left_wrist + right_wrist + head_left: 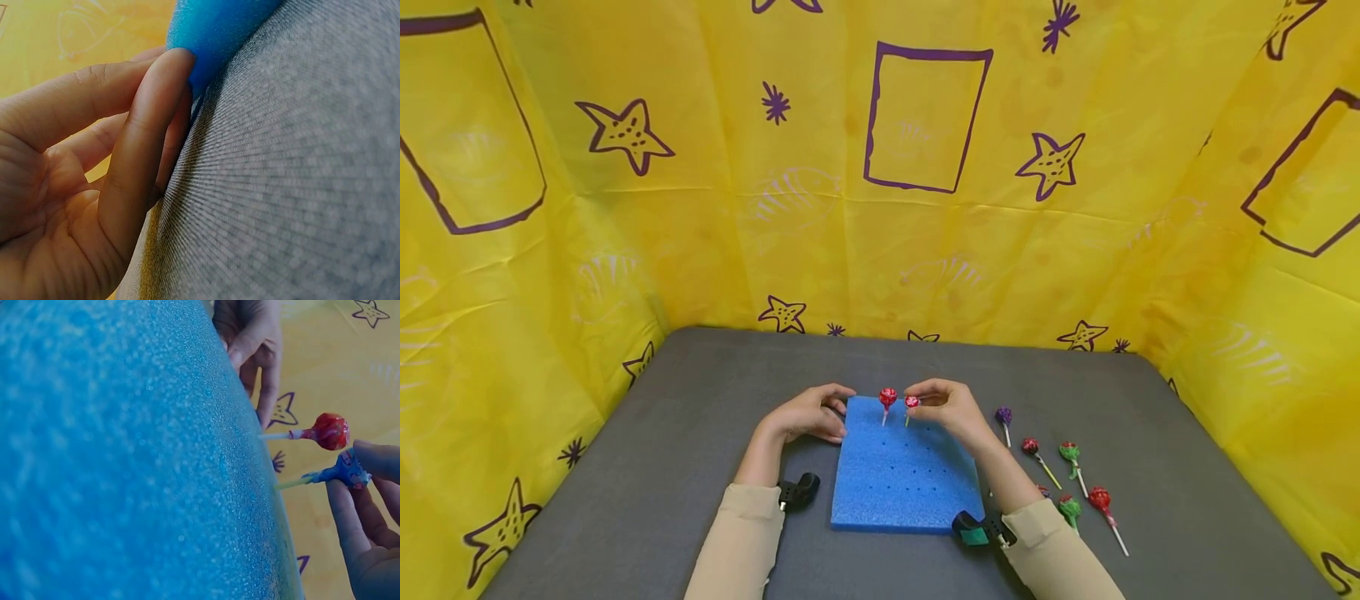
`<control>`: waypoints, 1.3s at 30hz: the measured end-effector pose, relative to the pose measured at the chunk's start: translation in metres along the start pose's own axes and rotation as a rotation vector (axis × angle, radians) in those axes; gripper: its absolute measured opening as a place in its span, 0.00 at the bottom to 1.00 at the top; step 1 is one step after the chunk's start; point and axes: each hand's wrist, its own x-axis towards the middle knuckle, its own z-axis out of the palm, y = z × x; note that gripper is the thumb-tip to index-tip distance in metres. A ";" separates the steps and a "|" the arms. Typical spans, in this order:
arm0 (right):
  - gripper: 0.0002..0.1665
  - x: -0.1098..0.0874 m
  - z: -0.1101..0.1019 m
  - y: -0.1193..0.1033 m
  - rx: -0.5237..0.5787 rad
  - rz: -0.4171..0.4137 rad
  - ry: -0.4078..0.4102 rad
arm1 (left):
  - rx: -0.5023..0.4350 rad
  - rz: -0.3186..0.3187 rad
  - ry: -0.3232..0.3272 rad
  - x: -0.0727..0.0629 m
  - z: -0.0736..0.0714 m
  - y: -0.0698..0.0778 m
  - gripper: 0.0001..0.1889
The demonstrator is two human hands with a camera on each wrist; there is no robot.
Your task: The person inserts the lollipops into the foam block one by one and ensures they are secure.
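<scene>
A square blue foam board point(880, 500), dotted with small holes, lies in front of the person. The left hand point(808, 414) holds its left edge near the far corner; in the left wrist view the thumb and fingertips pinch the blue foam point(219, 37). The right hand point(951, 408) pinches the wrapped head of a lollipop point(350, 470) with a yellow-green stick. The stick's lower end meets the board; how deep it sits I cannot tell. Just left of it, a red lollipop point(887, 397) on a white stick stands upright in the board.
Several loose lollipops lie on the dark grey table point(715, 375) right of the board, including a purple one point(1003, 415), a green one point(1070, 452) and a red one point(1100, 498). A yellow patterned cloth point(820, 250) walls the back and sides.
</scene>
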 end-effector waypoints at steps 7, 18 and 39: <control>0.17 0.000 0.001 -0.001 -0.007 0.011 -0.010 | 0.000 0.007 0.004 -0.001 0.001 -0.002 0.34; 0.19 0.001 0.000 0.003 -0.018 0.001 -0.012 | 0.005 0.010 0.005 -0.001 0.000 0.000 0.34; 0.17 0.000 -0.002 -0.004 -0.099 -0.032 0.016 | 0.005 0.018 -0.008 -0.002 0.000 0.001 0.33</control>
